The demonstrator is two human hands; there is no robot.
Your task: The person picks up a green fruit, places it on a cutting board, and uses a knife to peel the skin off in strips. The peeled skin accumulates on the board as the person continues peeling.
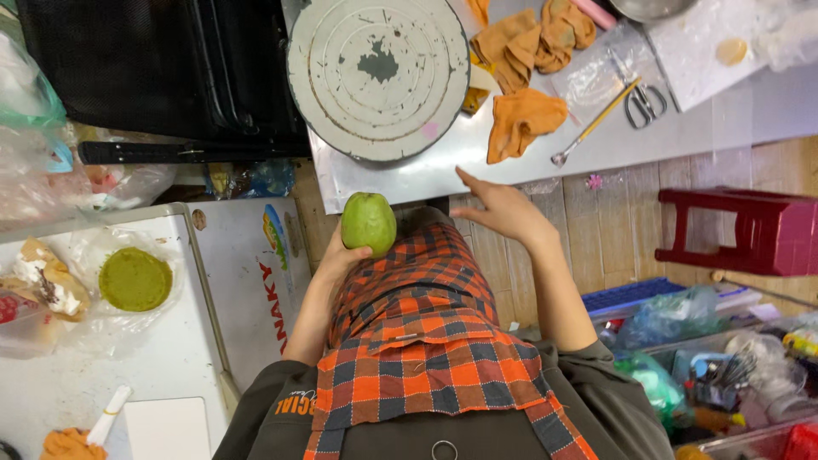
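A steel table [682, 128] spreads across the top of the scene, carrying a worn white turntable disc [378, 75], crumpled orange cloths [521, 64], a pair of scissors [641, 100] and a long-handled spoon [592, 126]. To the person's left stands a white cabinet top [128, 358] with a round green cake layer [135, 278] lying under clear plastic wrap. A dark red stool [740, 230] sits on the wooden floor [622, 221] to the right, near bins of clutter. The person, in an orange and navy checked apron [426, 332], stands just short of the table's edge.

The left hand [341, 255] cups a green guava [369, 223] from below, fingers curled partway round its underside, the fruit raised in front of the apron and clear of the table. The right hand [503, 209] is empty, fingers spread flat and wide, fingertips reaching up to the table's near edge; whether they touch the metal cannot be told.

The grip on the guava looks loose: only the lower part of the round, smooth fruit is cradled, so a tilt of the wrist could likely send it rolling off the palm to the floor. The crowded table adds risk too, since a hand moved forward carelessly could knock the spoon or snag a cloth.
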